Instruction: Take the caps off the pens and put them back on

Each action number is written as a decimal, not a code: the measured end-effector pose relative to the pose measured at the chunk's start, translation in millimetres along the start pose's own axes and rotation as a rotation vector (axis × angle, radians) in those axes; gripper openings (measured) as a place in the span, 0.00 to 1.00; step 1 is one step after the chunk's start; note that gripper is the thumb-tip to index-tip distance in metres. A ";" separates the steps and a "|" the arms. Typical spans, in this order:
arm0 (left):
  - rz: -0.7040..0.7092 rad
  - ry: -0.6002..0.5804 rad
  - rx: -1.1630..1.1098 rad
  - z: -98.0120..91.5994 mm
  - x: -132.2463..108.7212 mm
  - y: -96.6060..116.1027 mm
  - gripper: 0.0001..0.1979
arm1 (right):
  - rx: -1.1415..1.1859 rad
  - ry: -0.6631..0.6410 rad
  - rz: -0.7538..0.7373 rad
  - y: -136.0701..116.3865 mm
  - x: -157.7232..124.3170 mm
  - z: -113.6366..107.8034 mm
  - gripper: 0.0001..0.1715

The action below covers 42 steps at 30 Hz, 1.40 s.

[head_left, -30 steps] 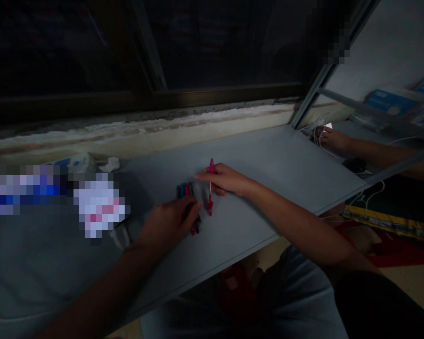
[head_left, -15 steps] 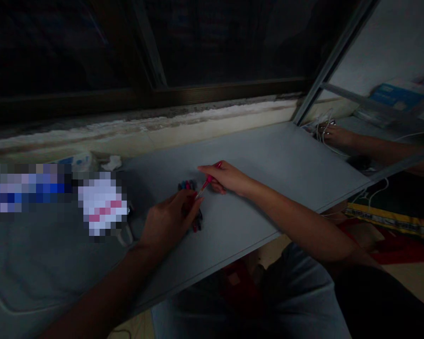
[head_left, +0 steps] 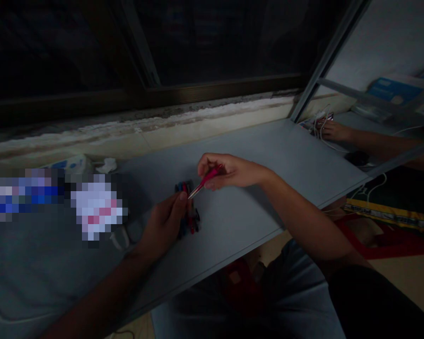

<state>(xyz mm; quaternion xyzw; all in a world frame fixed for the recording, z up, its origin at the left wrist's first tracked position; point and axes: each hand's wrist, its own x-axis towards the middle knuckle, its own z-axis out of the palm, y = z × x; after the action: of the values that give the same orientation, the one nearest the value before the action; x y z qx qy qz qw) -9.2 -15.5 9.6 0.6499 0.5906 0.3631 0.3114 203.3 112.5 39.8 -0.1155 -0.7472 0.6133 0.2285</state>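
Note:
A pink pen (head_left: 209, 177) with a pale, shiny narrow end slants above the grey desk. My right hand (head_left: 226, 172) is closed round its pink part, fingers curled and thumb along it. At the other end, the thumb and fingers of my left hand (head_left: 166, 219) pinch together at the pen's narrow end; the exact contact is partly hidden. Several pens (head_left: 191, 219) in blue, red and black lie side by side on the desk, just under and beside my left hand, which covers part of them.
A pixelated white-and-pink item (head_left: 97, 207) and a crumpled tissue (head_left: 107, 165) are left on the desk (head_left: 240, 212). Behind runs a rough window ledge (head_left: 162, 120). At right, past a metal post (head_left: 313, 96), another person's hand (head_left: 334, 131) is among white cables.
My right hand has turned over and its index finger has curled in round the pen. My left hand has shifted slightly left and down, uncovering more of the pens.

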 end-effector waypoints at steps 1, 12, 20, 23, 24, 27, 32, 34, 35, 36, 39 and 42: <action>0.029 0.015 0.062 -0.3 -0.3 -1.4 0.24 | -0.052 0.037 0.041 1.3 -0.8 -3.9 0.22; 0.054 0.041 0.299 1.2 1.8 -3.8 0.19 | -0.125 0.204 0.042 24.3 6.1 -15.1 0.22; 0.082 0.079 0.326 -1.5 4.0 -11.5 0.17 | -0.313 0.099 0.251 17.9 -0.4 -15.7 0.30; 0.082 0.057 0.341 -2.3 3.8 -12.7 0.17 | -0.262 0.097 0.189 19.3 0.9 -17.6 0.22; 0.076 0.051 0.344 -2.3 3.8 -13.0 0.17 | -0.246 0.100 0.172 20.0 1.7 -18.0 0.20; 0.059 0.051 0.348 -2.1 4.1 -13.3 0.18 | -0.190 0.105 0.128 21.7 4.0 -17.4 0.17; 0.108 0.185 0.363 -2.7 1.3 -9.3 0.14 | -0.116 0.271 0.030 21.2 6.8 -6.5 0.22; 0.146 0.259 0.388 -3.0 -0.2 -7.8 0.13 | -0.109 0.341 0.021 20.9 8.3 0.6 0.29; 0.161 0.276 0.401 -3.0 -0.6 -7.7 0.13 | -0.105 0.342 0.031 21.4 9.2 4.0 0.32; 0.170 0.280 0.411 -3.0 -0.7 -7.9 0.14 | -0.094 0.322 0.044 22.3 10.1 7.1 0.34; 0.181 0.258 0.423 -3.1 -0.1 -9.3 0.16 | 0.006 0.231 0.063 26.2 12.7 12.3 0.38; 0.164 0.164 0.400 -4.1 -0.3 -8.4 0.18 | 0.046 0.149 0.027 26.3 12.6 9.3 0.37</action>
<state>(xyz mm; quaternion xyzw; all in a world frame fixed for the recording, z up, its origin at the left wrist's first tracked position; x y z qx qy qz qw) -17.3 -15.0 4.7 0.7127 0.6196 0.3144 0.0967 185.0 116.0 15.5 -0.1656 -0.7120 0.6233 0.2778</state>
